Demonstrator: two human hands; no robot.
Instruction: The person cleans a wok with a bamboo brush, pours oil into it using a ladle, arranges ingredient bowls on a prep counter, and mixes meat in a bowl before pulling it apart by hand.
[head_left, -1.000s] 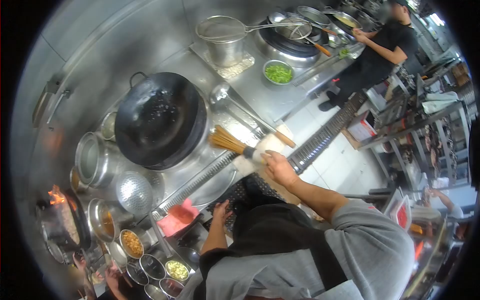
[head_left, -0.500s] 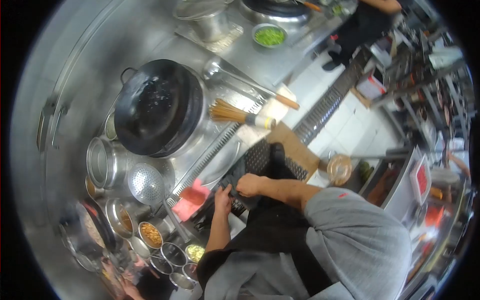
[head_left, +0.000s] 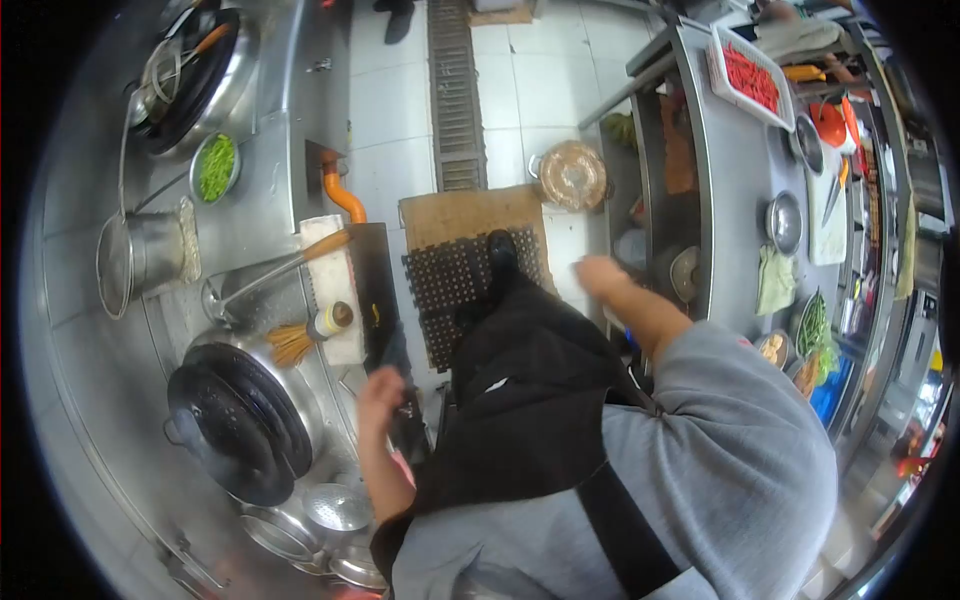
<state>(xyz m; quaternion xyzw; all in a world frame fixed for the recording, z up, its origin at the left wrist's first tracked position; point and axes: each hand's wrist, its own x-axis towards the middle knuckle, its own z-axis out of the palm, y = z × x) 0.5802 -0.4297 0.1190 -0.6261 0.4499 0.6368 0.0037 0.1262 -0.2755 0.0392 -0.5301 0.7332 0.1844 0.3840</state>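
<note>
My left hand (head_left: 382,395) hangs at the stove's front edge, near the bamboo wok brush (head_left: 292,343). Its fingers are smeared by motion, and I make out nothing in it. On the other side of my black apron (head_left: 535,390), my right hand (head_left: 600,275) is out over the floor, below the wrapped round pot (head_left: 573,176). That hand is blurred too, with no object visible in it. A long-handled ladle (head_left: 265,283) lies on the stove, its wooden handle across a folded white cloth (head_left: 338,285). Further left is a black wok (head_left: 225,430).
A perforated skimmer (head_left: 338,507) lies beside metal pots. Chopped greens fill a bowl (head_left: 215,168) on the stove. To the right, a steel counter (head_left: 735,220) carries a basket of red chillies (head_left: 750,80) and a metal bowl (head_left: 785,222). A studded mat (head_left: 440,290) lies underfoot.
My hands were close together over dark cloth at the stove's edge; now they are apart. My view has turned right, bringing the aisle and steel counter further in.
</note>
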